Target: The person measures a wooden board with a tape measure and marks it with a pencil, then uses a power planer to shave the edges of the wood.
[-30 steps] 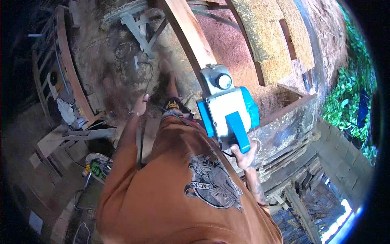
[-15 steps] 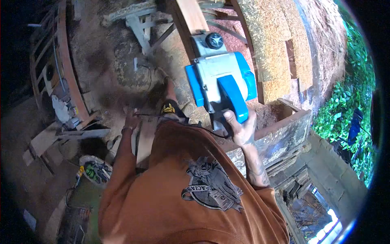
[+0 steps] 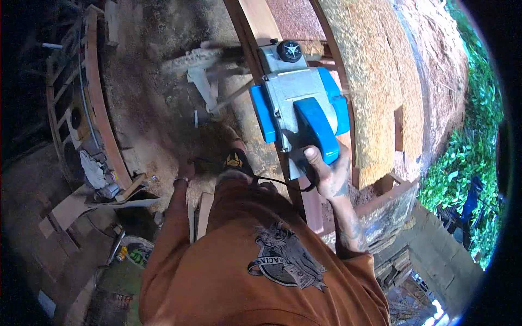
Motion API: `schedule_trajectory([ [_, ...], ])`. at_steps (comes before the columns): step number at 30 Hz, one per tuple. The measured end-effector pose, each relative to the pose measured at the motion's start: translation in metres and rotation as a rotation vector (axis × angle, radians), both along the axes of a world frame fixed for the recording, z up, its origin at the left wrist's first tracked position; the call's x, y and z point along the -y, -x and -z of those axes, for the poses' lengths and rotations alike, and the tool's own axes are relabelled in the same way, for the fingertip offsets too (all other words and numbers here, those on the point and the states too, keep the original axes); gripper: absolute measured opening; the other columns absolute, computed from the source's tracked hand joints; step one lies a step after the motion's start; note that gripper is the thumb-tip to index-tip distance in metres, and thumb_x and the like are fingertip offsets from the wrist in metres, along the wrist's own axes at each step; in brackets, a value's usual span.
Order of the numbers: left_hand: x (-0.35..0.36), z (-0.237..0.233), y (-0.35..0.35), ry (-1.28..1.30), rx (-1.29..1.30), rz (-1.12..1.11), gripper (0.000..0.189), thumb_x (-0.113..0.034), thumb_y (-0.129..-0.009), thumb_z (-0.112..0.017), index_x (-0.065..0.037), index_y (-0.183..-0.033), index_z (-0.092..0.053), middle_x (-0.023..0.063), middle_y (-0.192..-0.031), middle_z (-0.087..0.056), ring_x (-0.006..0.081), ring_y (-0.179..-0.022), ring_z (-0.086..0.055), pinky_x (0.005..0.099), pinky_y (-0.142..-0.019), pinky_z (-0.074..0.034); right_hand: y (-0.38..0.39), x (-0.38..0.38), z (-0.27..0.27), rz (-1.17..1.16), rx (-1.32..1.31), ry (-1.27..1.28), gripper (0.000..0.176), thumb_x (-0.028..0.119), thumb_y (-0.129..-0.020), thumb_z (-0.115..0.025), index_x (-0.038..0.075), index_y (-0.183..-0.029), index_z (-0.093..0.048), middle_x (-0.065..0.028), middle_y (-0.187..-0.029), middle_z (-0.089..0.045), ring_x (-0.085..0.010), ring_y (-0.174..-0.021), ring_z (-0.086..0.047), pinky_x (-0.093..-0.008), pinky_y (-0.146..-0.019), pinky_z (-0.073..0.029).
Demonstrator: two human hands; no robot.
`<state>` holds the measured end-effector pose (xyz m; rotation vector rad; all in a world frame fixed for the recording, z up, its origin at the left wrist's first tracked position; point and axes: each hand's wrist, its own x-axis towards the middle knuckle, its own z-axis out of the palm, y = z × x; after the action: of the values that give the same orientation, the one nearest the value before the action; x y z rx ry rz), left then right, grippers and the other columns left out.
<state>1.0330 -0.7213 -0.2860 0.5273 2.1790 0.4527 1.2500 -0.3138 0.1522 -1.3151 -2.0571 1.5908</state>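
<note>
- While right hand (image 3: 330,173) is clamped on planer (image 3: 293,87), planer sits on board (image 3: 257,22).
- Left hand (image 3: 186,171): left side, blurred; can't tell its grip.
- Shavings (image 3: 375,81) right of planer.

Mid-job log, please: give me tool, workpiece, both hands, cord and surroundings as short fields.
tool: blue-and-silver electric planer
workpiece: wooden board, running beneath the planer
right hand: gripping the planer's blue handle
left hand: dark, blurred; grip unclear
power cord: trailing leftward from the planer
surroundings: wood shavings; green foliage at image right
</note>
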Motion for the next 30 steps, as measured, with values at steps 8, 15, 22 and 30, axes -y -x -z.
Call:
schedule_trajectory([
  [8,-0.038,0.022,0.091,-0.037,-0.118,-0.159,0.051,-0.045,-0.102,-0.047,-0.002,-0.123,-0.063,0.0269,-0.112,-0.067,0.0421,-0.106,-0.064,0.0487,-0.091,-0.048,0.108,-0.070,0.009,-0.017,-0.056,0.019,0.041,0.033,-0.092,-0.073,-0.005,-0.103,-0.065,-0.0076,-0.077,-0.068,-0.0154,-0.069,-0.059,-0.0355,-0.066,-0.049],
  [15,-0.090,-0.047,0.145,-0.086,-0.033,-0.365,0.045,-0.045,-0.105,-0.045,-0.005,-0.105,-0.066,0.0108,-0.079,-0.067,0.0249,-0.077,-0.064,0.0409,-0.073,-0.051,0.207,-0.132,0.012,-0.034,-0.026,-0.053,0.044,0.041,-0.090,-0.073,-0.003,-0.091,-0.067,-0.0067,-0.068,-0.063,-0.0156,-0.063,-0.055,-0.0355,-0.061,-0.045],
  [22,-0.036,0.060,0.141,-0.288,0.059,-0.489,0.040,-0.036,-0.105,-0.044,-0.004,-0.119,-0.065,0.0166,-0.099,-0.071,0.0302,-0.091,-0.068,0.0432,-0.079,-0.053,0.304,-0.188,0.013,-0.053,-0.006,-0.140,0.050,0.044,-0.089,-0.074,-0.005,-0.095,-0.070,-0.0122,-0.078,-0.070,-0.0232,-0.074,-0.063,-0.0388,-0.073,-0.050],
  [30,-0.063,0.007,0.152,-0.266,0.344,-0.714,0.028,-0.016,-0.102,-0.052,-0.001,-0.122,-0.064,0.0086,-0.087,-0.070,0.0153,-0.073,-0.062,0.0310,-0.068,-0.052,0.466,-0.281,0.027,-0.079,-0.093,-0.241,0.039,0.039,-0.092,-0.070,0.000,-0.090,-0.069,-0.0040,-0.072,-0.065,-0.0146,-0.066,-0.059,-0.0339,-0.062,-0.046],
])
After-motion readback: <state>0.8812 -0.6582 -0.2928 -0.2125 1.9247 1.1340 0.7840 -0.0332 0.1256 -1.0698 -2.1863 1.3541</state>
